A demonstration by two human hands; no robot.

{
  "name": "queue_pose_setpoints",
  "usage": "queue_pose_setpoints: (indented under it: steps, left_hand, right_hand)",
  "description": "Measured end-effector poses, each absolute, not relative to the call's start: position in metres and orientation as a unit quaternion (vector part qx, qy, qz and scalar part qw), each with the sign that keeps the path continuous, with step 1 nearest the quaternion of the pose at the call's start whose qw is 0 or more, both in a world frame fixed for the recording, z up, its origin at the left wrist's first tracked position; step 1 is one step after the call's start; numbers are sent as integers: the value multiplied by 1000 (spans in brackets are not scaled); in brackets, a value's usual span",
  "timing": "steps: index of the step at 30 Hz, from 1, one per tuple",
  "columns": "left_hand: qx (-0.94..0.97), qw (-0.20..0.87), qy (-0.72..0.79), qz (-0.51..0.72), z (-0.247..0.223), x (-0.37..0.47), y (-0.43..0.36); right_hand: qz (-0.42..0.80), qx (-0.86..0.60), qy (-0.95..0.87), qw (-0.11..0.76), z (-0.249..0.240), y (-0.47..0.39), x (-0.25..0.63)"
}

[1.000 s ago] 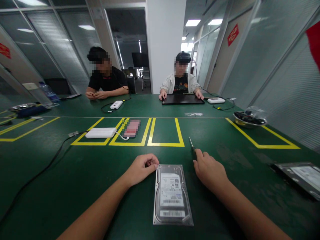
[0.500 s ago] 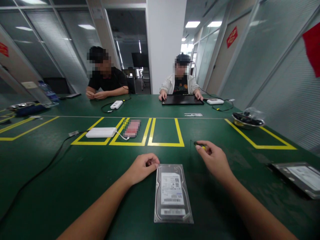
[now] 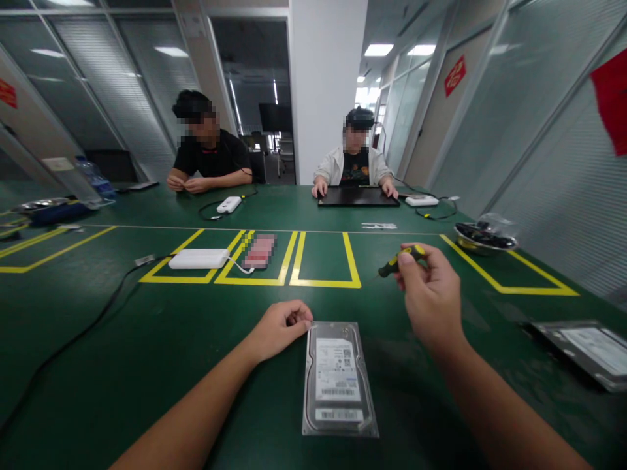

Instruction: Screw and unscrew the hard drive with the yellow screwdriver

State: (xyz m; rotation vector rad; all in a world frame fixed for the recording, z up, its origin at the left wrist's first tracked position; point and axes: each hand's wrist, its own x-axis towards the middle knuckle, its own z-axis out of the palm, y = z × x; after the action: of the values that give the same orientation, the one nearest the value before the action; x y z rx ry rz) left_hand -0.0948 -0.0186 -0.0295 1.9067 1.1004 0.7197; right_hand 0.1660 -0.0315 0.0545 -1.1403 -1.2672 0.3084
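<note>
A silver hard drive with white labels lies flat on the green table in front of me. My left hand rests at its far left corner, fingers curled and thumb and fingertips meeting at the edge. To the right, my right hand is raised above the table, closed around a green and yellow screwdriver. The screwdriver's thin tip points down and left, away from the drive. Part of its handle is hidden by my fingers.
Another drive lies at the right. Yellow tape marks rectangles ahead. A white power bank with a black cable is at left, a metal bowl at far right. Two people sit opposite, one holding a black panel.
My right hand has lifted and shifted slightly right, turning the screwdriver so more of its handle shows. My left hand and the hard drive have stayed in place.
</note>
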Motion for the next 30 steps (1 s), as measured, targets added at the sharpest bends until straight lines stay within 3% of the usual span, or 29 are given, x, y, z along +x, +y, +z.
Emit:
queue_pose_setpoints:
  steps: [4, 12, 21, 30]
  left_hand:
    - [752, 402, 438, 285, -29, -95, -19]
    - [760, 389, 438, 283, -27, -95, -18]
    - [760, 392, 436, 279, -24, -94, -19]
    - [757, 402, 434, 278, -22, -94, -19]
  right_hand:
    - [200, -410, -541, 707, 77, -34, 145]
    - [221, -395, -565, 690, 80, -34, 117]
    - [155, -380, -660, 629, 43, -33, 107]
    - [167, -395, -675, 600, 1, -25, 93]
